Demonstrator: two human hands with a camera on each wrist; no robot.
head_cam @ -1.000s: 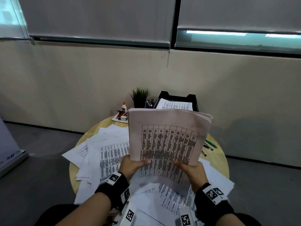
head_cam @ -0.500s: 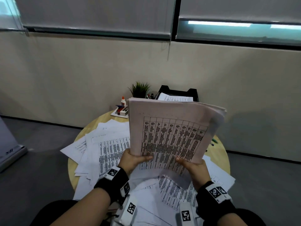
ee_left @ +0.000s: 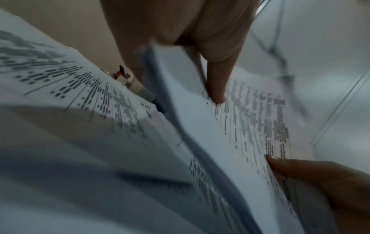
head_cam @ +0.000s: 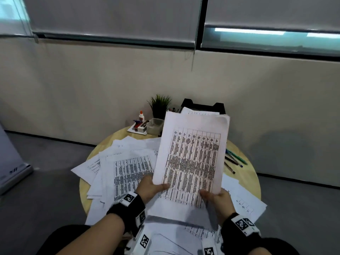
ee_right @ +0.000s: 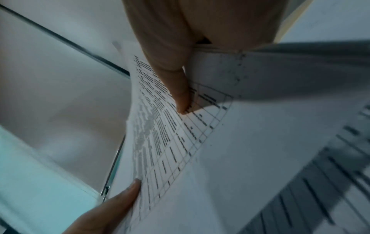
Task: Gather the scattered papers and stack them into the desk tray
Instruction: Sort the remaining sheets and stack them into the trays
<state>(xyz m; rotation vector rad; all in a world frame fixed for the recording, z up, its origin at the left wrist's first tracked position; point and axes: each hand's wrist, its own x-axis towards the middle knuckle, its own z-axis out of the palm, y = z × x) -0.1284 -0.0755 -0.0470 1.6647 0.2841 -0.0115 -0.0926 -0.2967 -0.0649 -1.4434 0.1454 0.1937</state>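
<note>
I hold a thick stack of printed papers upright above the round wooden table. My left hand grips its lower left corner, thumb on the front sheet. My right hand grips the lower right corner. In the left wrist view my left thumb presses the stack, and my right hand shows at the lower right. In the right wrist view my right thumb pinches the sheets. The black desk tray, with paper in it, stands at the table's far edge. More scattered papers cover the table.
A small potted plant, a glue bottle and a small tray of desk items sit at the far left of the table. Several pens lie on the right side. A wall runs behind the table.
The stack has turned from wide to tall in my hands and now stands straighter. My hands stay at its bottom corners.
</note>
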